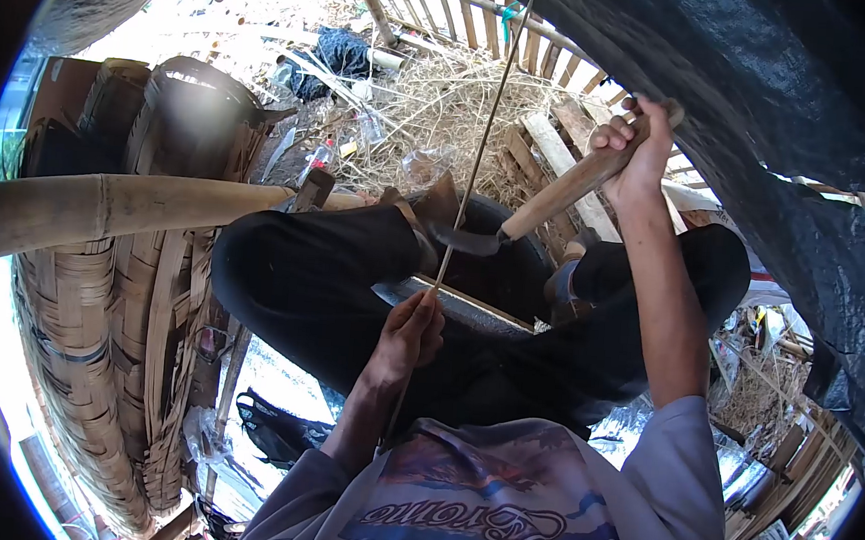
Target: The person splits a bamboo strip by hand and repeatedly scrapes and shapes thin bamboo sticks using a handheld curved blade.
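My left hand, in front of my lap, is closed around a long thin bamboo strip. The strip slants from beside my shirt up to the top of the view. My right hand grips the long wooden handle of a knife, near its far end. The knife's short curved blade lies at the strip, a little beyond my left hand; whether it touches cannot be made out. Beneath the blade, between my bent legs, is a dark round tub or tire, its inside in shadow.
A thick bamboo pole runs from the left to my knee. Rolled woven bamboo panels stand on the left. Dark plastic sheeting hangs at the right. Straw, wooden planks and a black plastic bag lie ahead, before a slatted fence.
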Motion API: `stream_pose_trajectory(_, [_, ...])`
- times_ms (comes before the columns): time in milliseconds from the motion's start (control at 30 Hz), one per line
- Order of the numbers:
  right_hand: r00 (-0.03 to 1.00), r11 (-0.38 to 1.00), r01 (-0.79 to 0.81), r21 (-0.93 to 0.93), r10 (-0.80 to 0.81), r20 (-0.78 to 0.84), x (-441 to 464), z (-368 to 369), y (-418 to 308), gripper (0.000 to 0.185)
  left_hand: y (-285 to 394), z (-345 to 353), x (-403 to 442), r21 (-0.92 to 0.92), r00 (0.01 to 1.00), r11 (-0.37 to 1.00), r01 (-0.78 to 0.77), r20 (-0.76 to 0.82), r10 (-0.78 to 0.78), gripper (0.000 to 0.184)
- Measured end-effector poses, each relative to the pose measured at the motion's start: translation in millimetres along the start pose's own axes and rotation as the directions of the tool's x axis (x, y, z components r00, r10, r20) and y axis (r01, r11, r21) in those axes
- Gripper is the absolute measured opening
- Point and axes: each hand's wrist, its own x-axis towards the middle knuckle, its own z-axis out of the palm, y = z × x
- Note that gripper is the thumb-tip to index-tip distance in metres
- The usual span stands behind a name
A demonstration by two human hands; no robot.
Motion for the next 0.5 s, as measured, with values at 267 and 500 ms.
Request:
stream_pose_trajectory(267, [0.999, 0.999, 0.033, -0.006, -0.033, 0.026, 2, -2, -5, 0.022, 0, -1, -5, -0.017, 1.000, 1.000, 0.009, 0.018, -0.009, 0.025])
stream_pose_trajectory(500, [0.996, 0.996, -0.089, -0.025, 0.089, -0.009, -4, -10, 8, 0.021, -1, 1, 0, -0.033, 0.999, 0.999, -0.003, 0.037, 0.004, 0.023])
